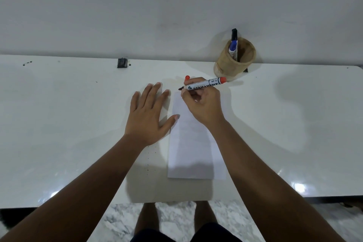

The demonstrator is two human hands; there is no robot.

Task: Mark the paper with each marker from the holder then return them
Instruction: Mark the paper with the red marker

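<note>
Right hand (202,102), centre of frame, has its grip closed around a red permanent marker (204,84); barrel lies nearly level, red end cap pointing right, dark tip pointing left at the top edge of the paper. Whether the tip touches the sheet cannot be told. A red cap (187,77) shows just above the fingers of the same hand.

Largest first: white wall (137,6) fills the upper third of frame. White glossy table (68,124) spans the middle band, edge to edge. Marbled floor (176,220) shows at bottom centre, with the person's legs.

Left hand (147,112), left of centre, lies flat and open on the table, fingers spread, thumb tip touching the paper's left edge; it holds nothing.

Paper (190,153), a narrow white sheet, lies lengthwise at centre, its upper part under the right hand.

Holder (235,59), a tan cylindrical cup, stands upper right of centre against the wall, near the marker's end cap but apart from it. Inside: a blue marker (233,47) and a black marker (235,34), both upright, the black one rising higher.

Small dark object (122,63) sits at the table's back edge, upper left of centre; too blurred to identify.
</note>
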